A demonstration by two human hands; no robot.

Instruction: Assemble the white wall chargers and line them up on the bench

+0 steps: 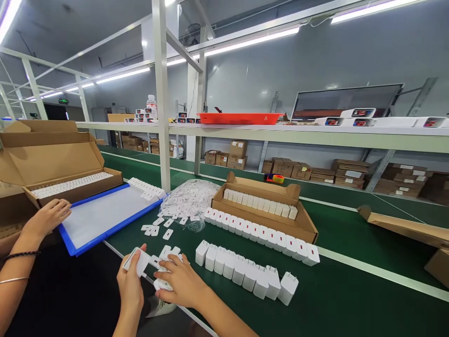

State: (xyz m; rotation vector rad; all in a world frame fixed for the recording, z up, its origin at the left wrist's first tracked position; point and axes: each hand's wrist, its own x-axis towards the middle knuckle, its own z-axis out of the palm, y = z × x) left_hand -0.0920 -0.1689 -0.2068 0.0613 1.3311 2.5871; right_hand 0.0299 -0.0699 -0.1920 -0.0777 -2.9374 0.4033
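My left hand [131,283] is closed around a white charger housing [137,262], thumb pressed on its side. Just right of it, my right hand [184,283] bends over a small pile of white plastic covers [168,252] at the belt's near edge. A white plastic piece [163,284] shows between its thumb and forefinger, partly hidden. Right of this hand stands a row of white charger blocks [238,269], pins up. Behind it, another row of chargers [261,231] shows dark red ports. A clear plastic bag [191,199] of white covers lies beyond, several covers loose before it.
Behind the chargers stands an open cardboard box [308,224] with white blocks inside. At left, a co-worker's hand [49,217] is beside a blue-edged tray [112,217] and another open carton [59,154]. A metal post [161,93] and a shelf holding a red tray [242,119] rise over the green belt.
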